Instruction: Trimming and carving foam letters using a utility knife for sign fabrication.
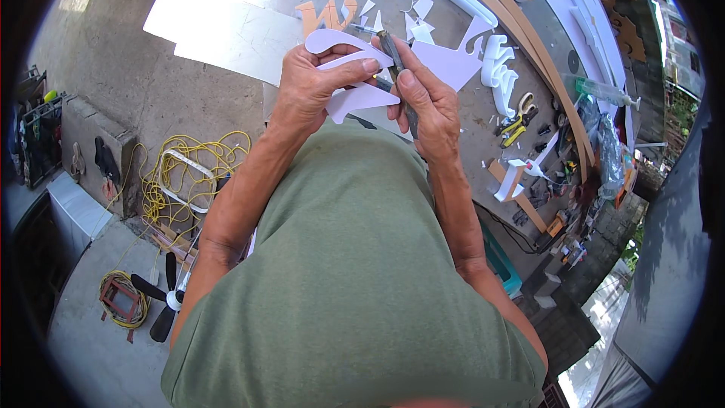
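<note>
Holding a flat, pale lilac curved piece [332, 36] in front of the torso, the left hand [306, 91] is pinching with its thumb laid across the top and its fingers curling behind. The right hand [436, 109] is closing its fingers around a dark-handled tool [392, 51], whose slim metal end is pointing up and to the left, next to the curved piece. Whether that end is touching anything is hard to tell. Both hands are working close together near the edge of the grey surface [470, 157], with the curved piece showing mostly on the left side of the tool. Just beyond them, an orange-tan letter shape [317, 18] is lying near small white scraps [423, 4], and a larger lilac sheet [451, 64] is spreading out beside the right hand. Farther right, a white raised letter shape [498, 75] is resting near yellow-handled pliers [515, 134], while a long tan strip [540, 45] is curving past them. Down on the left, a tangle of yellow cord [172, 195] is lying on the ground, and a black-bladed fan [174, 301] is sitting near the left forearm.
</note>
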Tool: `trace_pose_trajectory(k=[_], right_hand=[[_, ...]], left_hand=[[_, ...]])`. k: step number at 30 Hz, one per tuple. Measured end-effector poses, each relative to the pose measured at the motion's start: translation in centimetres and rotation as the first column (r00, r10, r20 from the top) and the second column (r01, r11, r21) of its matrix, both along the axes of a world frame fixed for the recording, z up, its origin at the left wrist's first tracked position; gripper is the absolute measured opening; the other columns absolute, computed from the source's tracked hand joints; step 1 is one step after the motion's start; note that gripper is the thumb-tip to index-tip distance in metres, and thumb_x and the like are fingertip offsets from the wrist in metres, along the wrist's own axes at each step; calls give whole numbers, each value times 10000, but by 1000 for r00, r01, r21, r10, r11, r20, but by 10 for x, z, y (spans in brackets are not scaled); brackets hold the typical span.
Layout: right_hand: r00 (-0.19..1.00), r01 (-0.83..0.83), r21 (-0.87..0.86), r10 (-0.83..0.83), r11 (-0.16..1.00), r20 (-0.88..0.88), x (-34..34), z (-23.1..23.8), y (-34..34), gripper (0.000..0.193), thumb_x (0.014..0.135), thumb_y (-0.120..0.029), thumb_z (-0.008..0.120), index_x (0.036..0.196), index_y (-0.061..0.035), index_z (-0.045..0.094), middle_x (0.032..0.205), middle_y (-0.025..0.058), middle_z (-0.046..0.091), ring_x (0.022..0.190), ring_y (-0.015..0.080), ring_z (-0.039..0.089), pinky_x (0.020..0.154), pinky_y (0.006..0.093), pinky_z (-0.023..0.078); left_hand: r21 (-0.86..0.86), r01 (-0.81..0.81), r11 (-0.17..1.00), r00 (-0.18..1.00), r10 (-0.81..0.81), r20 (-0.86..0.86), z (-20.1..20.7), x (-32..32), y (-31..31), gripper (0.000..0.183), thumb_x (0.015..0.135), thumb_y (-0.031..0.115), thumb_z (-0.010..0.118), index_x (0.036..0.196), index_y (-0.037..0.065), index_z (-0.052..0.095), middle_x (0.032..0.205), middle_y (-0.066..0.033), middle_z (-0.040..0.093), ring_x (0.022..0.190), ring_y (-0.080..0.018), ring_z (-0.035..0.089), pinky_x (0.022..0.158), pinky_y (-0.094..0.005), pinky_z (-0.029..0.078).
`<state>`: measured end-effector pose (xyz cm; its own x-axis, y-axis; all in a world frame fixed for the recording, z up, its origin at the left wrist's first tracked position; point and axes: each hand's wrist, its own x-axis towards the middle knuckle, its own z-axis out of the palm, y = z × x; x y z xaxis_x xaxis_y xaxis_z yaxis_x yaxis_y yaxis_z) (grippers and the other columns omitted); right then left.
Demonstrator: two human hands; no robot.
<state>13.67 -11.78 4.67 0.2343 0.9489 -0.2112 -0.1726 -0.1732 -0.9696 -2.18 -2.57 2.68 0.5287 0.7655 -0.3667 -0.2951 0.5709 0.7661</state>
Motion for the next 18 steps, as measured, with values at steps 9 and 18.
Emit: trace_pose_trajectory(k=[9,18], right_hand=[[1000,1,-47,-2,999,-17,1,-7,-2,442,1031,-272,548,1432,-88,526,812,2,627,578,51,537,467,185,427],[833,-32,-123,95,992,545,29,-56,-28,405,993,-209,592,1357,-33,585,875,64,654,709,138,604,652,300,511]], left_hand=[[-14,-9,1000,999,9,-43,2,6,0,240,785,7,797,993,-46,689,881,-122,723,730,-165,707,653,-285,589],[-208,-274,939,960,281,5,-43,-14,13,380,992,275,608,1222,-27,587,1113,-177,687,1013,-183,685,821,-363,582]])
